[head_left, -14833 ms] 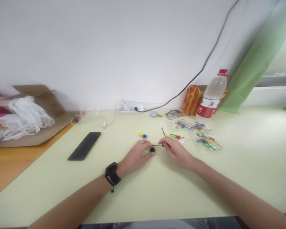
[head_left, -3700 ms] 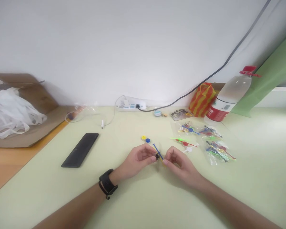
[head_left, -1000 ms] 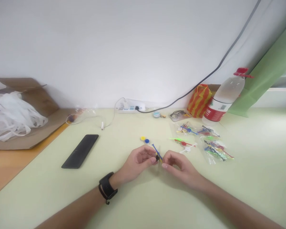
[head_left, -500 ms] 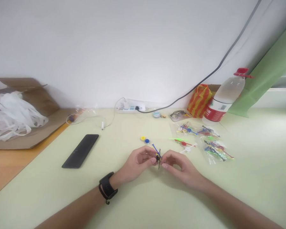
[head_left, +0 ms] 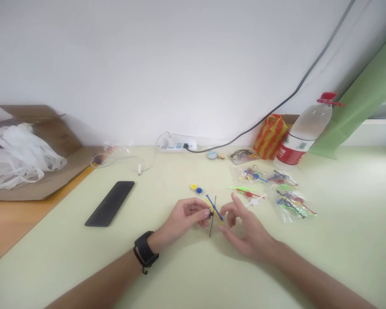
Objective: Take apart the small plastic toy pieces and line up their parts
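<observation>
Pinched in my left hand (head_left: 185,219) is a thin black arrow spinner (head_left: 215,201) by its small black hub, with the arrow standing nearly upright on edge. My right hand (head_left: 249,229) is just to its right, thumb and fingers apart and holding nothing. Between the hands, a blue arrow (head_left: 219,215) and a yellow arrow (head_left: 221,222) lie close together on the table, partly behind the black one. A yellow disc (head_left: 193,186) and a blue disc (head_left: 199,191) rest beyond my left hand. Past my right fingers lie a red arrow spinner (head_left: 248,195) and a white one (head_left: 254,201).
Clear bags of coloured spinners (head_left: 294,204) and a large bottle (head_left: 300,137) stand at the right. A black flat case (head_left: 110,204) lies on the left, near an open cardboard box (head_left: 67,171). A power strip (head_left: 176,145) sits against the wall.
My right hand has drawn slightly away from the black spinner, and its fingers have spread. The black arrow now shows more fully, tilted a little.
</observation>
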`<state>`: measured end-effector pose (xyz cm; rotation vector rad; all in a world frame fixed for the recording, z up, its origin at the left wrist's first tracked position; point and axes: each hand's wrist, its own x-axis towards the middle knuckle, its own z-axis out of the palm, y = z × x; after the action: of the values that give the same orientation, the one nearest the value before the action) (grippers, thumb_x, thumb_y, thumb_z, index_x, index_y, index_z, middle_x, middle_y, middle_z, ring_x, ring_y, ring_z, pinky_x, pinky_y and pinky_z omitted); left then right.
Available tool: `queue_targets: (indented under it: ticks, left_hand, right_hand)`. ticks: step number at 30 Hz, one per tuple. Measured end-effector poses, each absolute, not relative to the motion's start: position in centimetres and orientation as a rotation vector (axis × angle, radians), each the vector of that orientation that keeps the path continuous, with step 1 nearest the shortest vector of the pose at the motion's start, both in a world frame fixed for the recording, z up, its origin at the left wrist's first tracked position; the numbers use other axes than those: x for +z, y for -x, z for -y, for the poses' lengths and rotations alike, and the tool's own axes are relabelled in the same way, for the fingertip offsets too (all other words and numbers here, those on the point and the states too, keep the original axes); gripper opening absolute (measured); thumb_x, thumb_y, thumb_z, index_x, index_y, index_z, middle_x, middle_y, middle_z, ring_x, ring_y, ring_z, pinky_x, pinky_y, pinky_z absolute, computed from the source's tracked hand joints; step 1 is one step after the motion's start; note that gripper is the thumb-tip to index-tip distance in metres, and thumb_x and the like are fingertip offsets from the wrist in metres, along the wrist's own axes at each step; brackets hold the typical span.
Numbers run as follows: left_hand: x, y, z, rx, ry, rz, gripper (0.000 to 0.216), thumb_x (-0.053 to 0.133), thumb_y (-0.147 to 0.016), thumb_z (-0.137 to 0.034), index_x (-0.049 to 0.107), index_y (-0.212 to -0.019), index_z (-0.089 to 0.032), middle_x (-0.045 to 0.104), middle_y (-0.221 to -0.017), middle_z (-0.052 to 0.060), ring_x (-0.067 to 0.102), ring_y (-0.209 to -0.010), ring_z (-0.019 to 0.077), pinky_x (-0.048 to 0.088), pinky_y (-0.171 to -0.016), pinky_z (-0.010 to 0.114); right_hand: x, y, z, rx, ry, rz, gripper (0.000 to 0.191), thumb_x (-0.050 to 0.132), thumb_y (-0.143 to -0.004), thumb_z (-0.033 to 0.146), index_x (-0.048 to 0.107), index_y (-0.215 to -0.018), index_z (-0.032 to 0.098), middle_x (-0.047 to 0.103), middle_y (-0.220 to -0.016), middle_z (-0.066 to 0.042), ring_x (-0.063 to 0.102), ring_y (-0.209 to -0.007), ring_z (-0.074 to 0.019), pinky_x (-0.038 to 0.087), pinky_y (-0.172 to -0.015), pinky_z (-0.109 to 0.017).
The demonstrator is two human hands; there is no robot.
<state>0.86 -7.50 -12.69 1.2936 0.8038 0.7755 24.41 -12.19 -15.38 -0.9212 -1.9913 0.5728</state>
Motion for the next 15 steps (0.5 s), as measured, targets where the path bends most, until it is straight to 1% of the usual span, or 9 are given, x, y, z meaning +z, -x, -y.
queue_targets:
  ticks: [1,2,3,4,5,6,7,11,15]
  left_hand:
    - [-12.7,-0.9,7.5,0.770,-1.290,-0.801,0.032,0.081,-0.085,-0.039,0.073,-0.100,-0.013,0.074,-0.083,0.007,0.069,-0.069,0.0155,0.057,-0.070,0.029]
    - [-12.6,-0.8,7.6,0.767,-1.286,-0.798,0.032,0.082,-0.084,-0.039,0.073,-0.099,-0.012,0.074,-0.082,0.007,0.069,-0.069,0.0154,0.057,-0.070,0.028]
    - [-12.6,-0.8,7.6,0.765,-1.282,-0.796,0.032,0.083,-0.083,-0.039,0.073,-0.098,-0.012,0.074,-0.081,0.007,0.069,-0.069,0.0154,0.057,-0.070,0.028]
    - [-12.6,-0.9,7.6,0.764,-1.279,-0.795,0.032,0.083,-0.083,-0.039,0.073,-0.098,-0.012,0.074,-0.080,0.007,0.068,-0.068,0.0154,0.057,-0.069,0.028]
    - [-12.6,-0.9,7.6,0.764,-1.277,-0.795,0.032,0.083,-0.083,-0.039,0.073,-0.097,-0.012,0.074,-0.079,0.007,0.068,-0.068,0.0153,0.056,-0.069,0.028]
    - [-12.7,-0.9,7.7,0.762,-1.276,-0.795,0.031,0.083,-0.083,-0.038,0.073,-0.097,-0.012,0.074,-0.080,0.007,0.069,-0.068,0.0152,0.056,-0.070,0.027]
    - [-12.7,-0.9,7.7,0.760,-1.278,-0.793,0.031,0.083,-0.083,-0.038,0.073,-0.098,-0.013,0.075,-0.081,0.007,0.069,-0.069,0.0153,0.056,-0.070,0.027]
    - [-12.7,-0.9,7.7,0.764,-1.293,-0.775,0.030,0.082,-0.084,-0.038,0.072,-0.099,-0.014,0.075,-0.088,0.007,0.071,-0.074,0.0168,0.057,-0.072,0.028]
    - [-12.6,-1.0,7.7,0.767,-1.304,-0.768,0.030,0.081,-0.085,-0.039,0.072,-0.100,-0.015,0.075,-0.087,0.007,0.071,-0.073,0.0168,0.058,-0.074,0.030]
  right_hand:
    - [-15.3,-24.5,12.2,0.563,0.925,2.025,0.042,0.057,-0.100,0.029,0.049,-0.141,0.026,0.066,-0.102,-0.006,0.054,-0.071,-0.0163,0.046,-0.070,-0.034]
    - [-15.0,-24.5,12.1,0.585,0.929,2.058,0.021,0.056,-0.101,0.031,0.062,-0.119,0.023,0.064,-0.089,-0.004,0.051,-0.066,-0.0156,0.042,-0.065,-0.032]
    - [-14.7,-24.6,12.0,0.629,0.934,2.083,0.019,0.052,-0.103,0.032,0.065,-0.093,0.021,0.057,-0.074,-0.002,0.046,-0.060,-0.0144,0.038,-0.060,-0.031]
    - [-14.4,-24.7,12.0,0.681,0.943,2.091,0.036,0.049,-0.105,0.034,0.057,-0.072,0.021,0.048,-0.063,0.001,0.041,-0.055,-0.0132,0.033,-0.056,-0.031]
    - [-14.0,-24.7,11.9,0.730,0.957,2.077,0.047,0.046,-0.106,0.035,0.046,-0.061,0.021,0.040,-0.057,0.002,0.036,-0.053,-0.0124,0.030,-0.054,-0.030]
    - [-13.8,-24.7,11.9,0.764,0.980,2.043,0.051,0.045,-0.106,0.036,0.040,-0.058,0.021,0.037,-0.055,0.003,0.034,-0.051,-0.0119,0.028,-0.053,-0.030]
    - [-13.5,-24.7,11.9,0.785,1.010,1.998,0.051,0.046,-0.106,0.038,0.038,-0.059,0.021,0.037,-0.055,0.003,0.034,-0.052,-0.0118,0.028,-0.053,-0.030]
    - [-13.2,-24.3,12.1,0.886,1.052,1.911,0.032,0.057,-0.101,0.038,0.050,-0.074,0.021,0.050,-0.065,0.002,0.043,-0.059,-0.0131,0.035,-0.056,-0.028]
    - [-13.1,-24.0,12.3,0.968,0.996,1.915,0.018,0.058,-0.100,0.034,0.054,-0.087,0.022,0.057,-0.076,0.000,0.049,-0.067,-0.0150,0.043,-0.063,-0.029]
